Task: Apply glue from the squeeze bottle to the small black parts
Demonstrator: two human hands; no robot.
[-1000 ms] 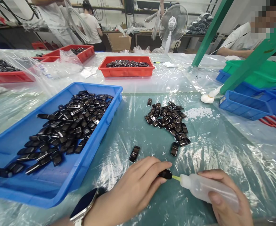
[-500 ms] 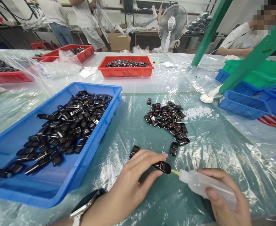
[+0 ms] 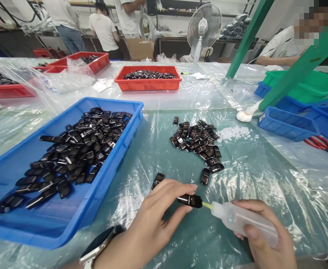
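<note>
Between the thumb and fingers of my left hand (image 3: 155, 215) is a glossy black plastic piece (image 3: 193, 201), oval and elongated with a pale line across it. My right hand (image 3: 270, 231) grips a translucent squeeze bottle (image 3: 245, 220) lying nearly level. Its thin yellow-green nozzle tip (image 3: 207, 205) meets, or almost meets, the right end of the black piece. Two similar loose pieces lie close by: one black piece (image 3: 205, 176) just beyond the held one, another (image 3: 157, 180) partly behind my left hand. Farther back is a heap of such pieces (image 3: 199, 140) on the green mat.
A blue tray (image 3: 124, 155) of black pieces stands at left. Small white bits (image 3: 234, 133) lie beside the heap, near a white cloth bundle (image 3: 244, 116). Red pliers (image 3: 321, 142), a small blue bin (image 3: 288, 125) and a slanted green post (image 3: 301, 65) are at right; a red tray (image 3: 148, 86) is behind.
The held black piece and the bottle keep nearly the same positions, tip to end. The whole view has shifted slightly. In the background, people have changed position.
</note>
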